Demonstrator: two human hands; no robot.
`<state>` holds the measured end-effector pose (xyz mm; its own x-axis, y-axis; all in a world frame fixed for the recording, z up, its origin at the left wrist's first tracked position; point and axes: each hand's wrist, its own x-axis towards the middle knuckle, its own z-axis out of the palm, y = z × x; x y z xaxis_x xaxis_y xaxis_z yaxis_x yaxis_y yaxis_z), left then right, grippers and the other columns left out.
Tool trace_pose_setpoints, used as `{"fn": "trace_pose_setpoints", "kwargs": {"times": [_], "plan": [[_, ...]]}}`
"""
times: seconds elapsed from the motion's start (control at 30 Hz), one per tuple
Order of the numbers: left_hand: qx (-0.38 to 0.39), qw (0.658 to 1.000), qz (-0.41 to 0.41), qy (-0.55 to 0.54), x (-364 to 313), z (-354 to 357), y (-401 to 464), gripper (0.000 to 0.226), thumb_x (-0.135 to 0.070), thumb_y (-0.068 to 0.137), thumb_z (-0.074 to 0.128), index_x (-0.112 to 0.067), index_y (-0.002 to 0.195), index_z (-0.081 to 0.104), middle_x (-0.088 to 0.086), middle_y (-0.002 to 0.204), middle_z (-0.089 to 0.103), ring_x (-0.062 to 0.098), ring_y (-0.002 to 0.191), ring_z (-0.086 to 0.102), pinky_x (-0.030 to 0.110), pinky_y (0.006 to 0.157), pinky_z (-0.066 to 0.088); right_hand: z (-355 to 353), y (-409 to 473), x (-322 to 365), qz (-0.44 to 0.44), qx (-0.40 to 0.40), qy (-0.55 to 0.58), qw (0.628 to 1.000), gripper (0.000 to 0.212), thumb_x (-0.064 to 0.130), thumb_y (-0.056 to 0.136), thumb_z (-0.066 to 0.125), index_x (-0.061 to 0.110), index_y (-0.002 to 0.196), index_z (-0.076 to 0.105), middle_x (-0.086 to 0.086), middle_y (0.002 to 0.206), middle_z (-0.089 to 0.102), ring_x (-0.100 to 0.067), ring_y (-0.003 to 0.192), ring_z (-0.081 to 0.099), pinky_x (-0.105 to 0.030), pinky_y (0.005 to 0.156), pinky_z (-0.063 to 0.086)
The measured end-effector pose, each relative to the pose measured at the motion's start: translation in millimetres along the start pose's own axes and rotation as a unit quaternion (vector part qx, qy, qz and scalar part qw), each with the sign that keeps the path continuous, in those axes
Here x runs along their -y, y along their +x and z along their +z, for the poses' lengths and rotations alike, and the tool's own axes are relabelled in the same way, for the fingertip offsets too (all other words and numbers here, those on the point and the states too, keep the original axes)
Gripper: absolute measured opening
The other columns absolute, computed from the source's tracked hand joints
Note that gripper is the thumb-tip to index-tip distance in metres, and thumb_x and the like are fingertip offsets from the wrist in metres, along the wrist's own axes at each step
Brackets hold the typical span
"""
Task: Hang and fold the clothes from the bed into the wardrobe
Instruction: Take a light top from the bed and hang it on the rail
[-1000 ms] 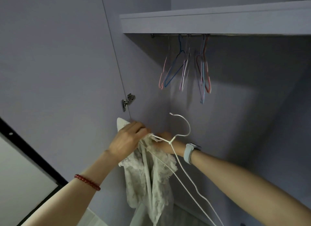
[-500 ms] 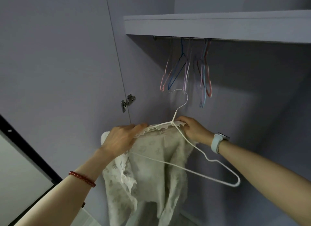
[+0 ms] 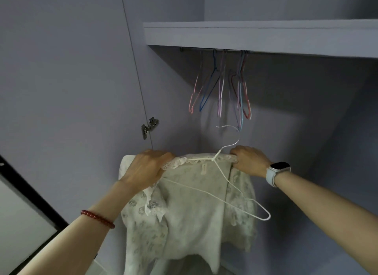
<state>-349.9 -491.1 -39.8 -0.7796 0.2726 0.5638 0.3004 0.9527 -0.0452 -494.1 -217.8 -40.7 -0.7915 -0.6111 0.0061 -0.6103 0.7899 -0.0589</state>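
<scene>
Hanging between both hands, the pale top (image 3: 190, 205) droops below them; the left hand (image 3: 146, 169) and right hand (image 3: 248, 161) each grip its lace collar. The white hanger (image 3: 223, 158) sits only half inside, so I think it could slip out.

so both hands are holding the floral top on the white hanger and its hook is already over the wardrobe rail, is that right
Not quite. The head view shows both hands, left hand and right hand, holding the floral top on the white hanger, but its hook is not over the rail; it sits well below, under the coloured hangers that hang there.
</scene>
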Motion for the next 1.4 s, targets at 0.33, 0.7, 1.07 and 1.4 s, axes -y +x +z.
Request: {"fn": "trace_pose_setpoints", "kwargs": {"times": [0.33, 0.7, 1.07, 1.4], "plan": [[0.009, 0.989, -0.110, 0.096, -1, -15, 5, 0.058, 0.017, 0.038, 0.074, -0.012, 0.088, 0.071, 0.000, 0.050, 0.054, 0.025, 0.037, 0.049, 0.021, 0.035, 0.033, 14, -21, -54, 0.141, -0.034, 0.118, 0.982, 0.020, 0.014, 0.086, 0.052, 0.012, 0.105, 0.045, -0.015, 0.113, 0.056, -0.033, 0.098, 0.057, -0.035, 0.075, 0.045], [-0.019, 0.977, -0.170, 0.127, -11, -6, 9, 0.050, 0.022, 0.036, 0.061, -0.003, 0.079, 0.070, 0.006, 0.044, 0.047, 0.021, 0.035, 0.044, 0.023, 0.041, 0.032, -10, -20, -28, 0.113, -0.061, 0.444, 0.887, 0.027, 0.023, 0.085, 0.067, 0.013, 0.104, 0.052, -0.001, 0.096, 0.059, -0.015, 0.088, 0.057, -0.026, 0.074, 0.044], [-0.025, 0.932, -0.355, -0.071, -11, 2, 16, 0.038, 0.005, 0.085, 0.046, -0.013, 0.113, 0.064, 0.014, 0.096, 0.068, 0.036, 0.085, 0.061, 0.031, 0.063, 0.038, 25, -45, -3, 0.070, 0.093, 0.143, 0.983, 0.031, 0.031, 0.091, 0.050, 0.007, 0.074, 0.059, 0.001, 0.064, 0.055, -0.018, 0.067, 0.053, -0.030, 0.066, 0.042], [0.028, 0.927, -0.331, -0.174, -24, -3, 10, 0.033, 0.000, 0.087, 0.048, -0.016, 0.111, 0.066, 0.008, 0.096, 0.070, 0.032, 0.088, 0.062, 0.033, 0.069, 0.044, -14, -6, 61, -0.079, -0.140, 0.215, 0.963, 0.036, 0.028, 0.097, 0.046, 0.014, 0.130, 0.047, -0.004, 0.123, 0.058, -0.022, 0.110, 0.054, -0.036, 0.093, 0.041]]}}
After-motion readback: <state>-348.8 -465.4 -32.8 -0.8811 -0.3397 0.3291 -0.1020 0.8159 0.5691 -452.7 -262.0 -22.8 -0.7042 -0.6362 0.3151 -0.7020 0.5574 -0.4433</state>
